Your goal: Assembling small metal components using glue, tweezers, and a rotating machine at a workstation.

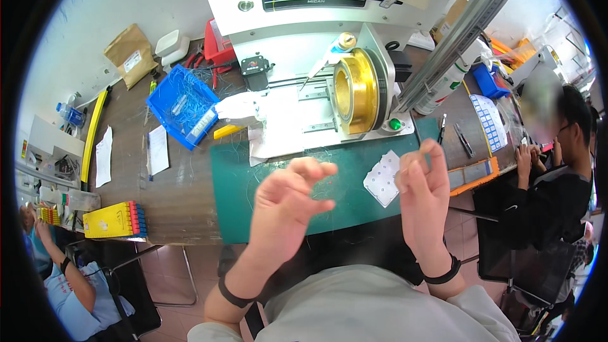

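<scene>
Both my hands are raised above the green cutting mat (237,193). My left hand (282,209) is open, its fingers curled and the thumb apart from them, with nothing visible in the gap. On the other side, my right hand (424,199) is closed in a pinch, thumb against fingertip; anything between them is too small to make out. A white patterned paper piece (382,179) lies on the mat beside my right hand. Beyond the hands stands a white machine (244,28) with a gold ring-shaped spool (358,92) and a green button (395,124).
A blue bin (183,104) of tangled blue fibres sits at left, near a red bin (217,44). Yellow boxes (107,220) stand at the table's left edge. Tweezers (464,140) and a metal post (465,35) are at right. People sit on both sides.
</scene>
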### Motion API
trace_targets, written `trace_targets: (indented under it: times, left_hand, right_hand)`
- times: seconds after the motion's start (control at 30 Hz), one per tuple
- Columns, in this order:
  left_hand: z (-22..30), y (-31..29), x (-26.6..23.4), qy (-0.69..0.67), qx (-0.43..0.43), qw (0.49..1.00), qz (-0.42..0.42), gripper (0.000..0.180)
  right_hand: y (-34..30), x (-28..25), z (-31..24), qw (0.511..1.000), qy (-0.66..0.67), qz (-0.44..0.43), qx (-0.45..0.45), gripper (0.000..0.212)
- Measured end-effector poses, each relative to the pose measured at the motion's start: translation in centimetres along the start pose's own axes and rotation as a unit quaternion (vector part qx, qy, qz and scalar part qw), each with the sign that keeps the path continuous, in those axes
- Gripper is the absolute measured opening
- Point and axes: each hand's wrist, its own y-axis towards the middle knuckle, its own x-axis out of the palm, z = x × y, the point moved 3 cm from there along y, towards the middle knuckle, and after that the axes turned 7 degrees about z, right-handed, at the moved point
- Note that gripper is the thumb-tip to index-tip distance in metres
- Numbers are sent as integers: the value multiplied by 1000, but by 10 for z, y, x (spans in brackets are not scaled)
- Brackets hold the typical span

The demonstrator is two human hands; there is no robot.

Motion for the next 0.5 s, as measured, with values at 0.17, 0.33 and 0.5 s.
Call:
trace_targets:
  times: [0.17, 0.33, 0.5]
  left_hand:
    - [117, -10, -46, -206, 109, 966, -109, 29]
    - [304, -70, -121, -177, 204, 960, -77, 30]
    - [313, -53, -134, -285, 186, 937, -77, 26]
  right_hand:
    - [29, -53, -45, 985, -67, 38, -157, 16]
    - [64, -139, -112, 942, -1, 246, -229, 35]
    - [59, -183, -105, 958, 272, 67, -58, 40]
